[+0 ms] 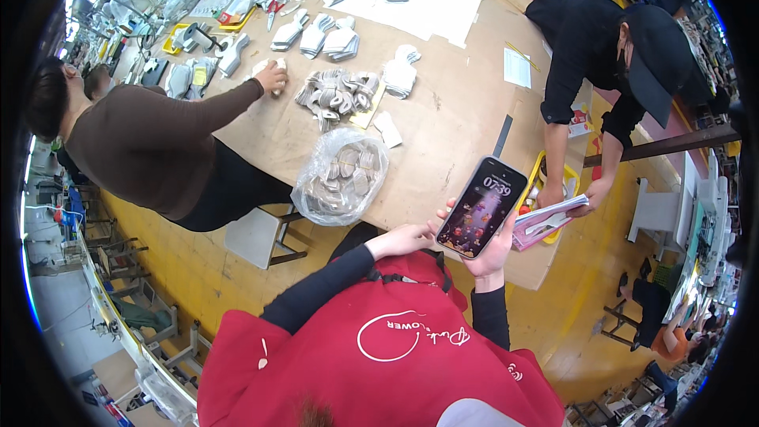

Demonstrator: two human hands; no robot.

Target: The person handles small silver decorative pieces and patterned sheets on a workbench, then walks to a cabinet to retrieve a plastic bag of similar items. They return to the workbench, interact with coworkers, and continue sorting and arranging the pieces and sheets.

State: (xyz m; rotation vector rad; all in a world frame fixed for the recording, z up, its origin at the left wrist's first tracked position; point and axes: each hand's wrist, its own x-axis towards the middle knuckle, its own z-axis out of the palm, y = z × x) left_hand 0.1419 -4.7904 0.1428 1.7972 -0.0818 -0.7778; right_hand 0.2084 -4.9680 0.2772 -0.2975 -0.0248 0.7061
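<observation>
A smartphone (482, 207) with a lit, colourful screen is gripped in my right hand (494, 251), its thumb along the right edge. Fingertips show at the phone's left edge. Next to the phone's lower left side is my left hand (407, 240); its fingers are partly hidden, so whether it touches the phone is unclear. Just beyond my left hand, a clear plastic bag (307, 196) filled with grey-beige cut pieces sits at the table's near edge. Farther back lies a heap of similar pieces (336, 95), beside a yellow sheet (368, 108) and a stack of white pieces (402, 71).
The brown-covered table (443, 142) fills the middle. At left, a person in brown (150, 142) reaches onto it. At right, a person in black (585, 55) handles papers (549, 217) over a yellow tray (540, 168). A stool (253, 237) stands below the table edge.
</observation>
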